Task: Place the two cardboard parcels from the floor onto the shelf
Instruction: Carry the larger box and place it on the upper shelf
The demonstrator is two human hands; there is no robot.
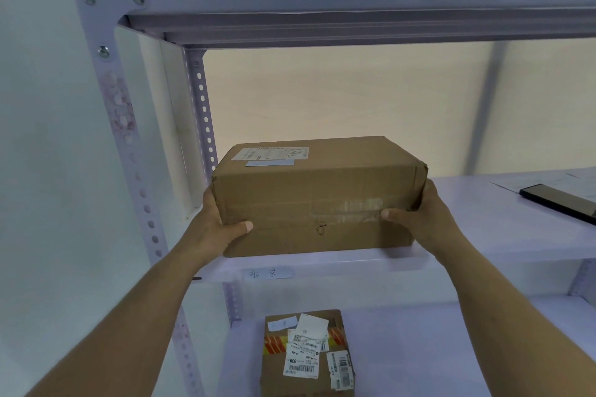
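A parcel storeroom. Slotted steel shelving (pixel 200 106) against bare walls holds cardboard parcels (pixel 319 200) with shipping labels (pixel 301 361). A handwritten tag (pixel 271 273) marks the shelf edge.

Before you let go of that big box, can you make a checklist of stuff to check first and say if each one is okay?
1. Both hands on the box: ok. The left hand and right hand grip opposite ends of the cardboard parcel.
2. Box resting flat on the shelf: cannot tell; its bottom edge meets the shelf's front lip.
3. Box pushed back far enough: not ok; its front face sits right at the shelf edge.
4. Room behind the box: ok; that space looks bare.
5. Clear of the dark phone-like object: ok; it lies far to the right.
6. Other parcel placed: ok; it sits on the lower shelf.
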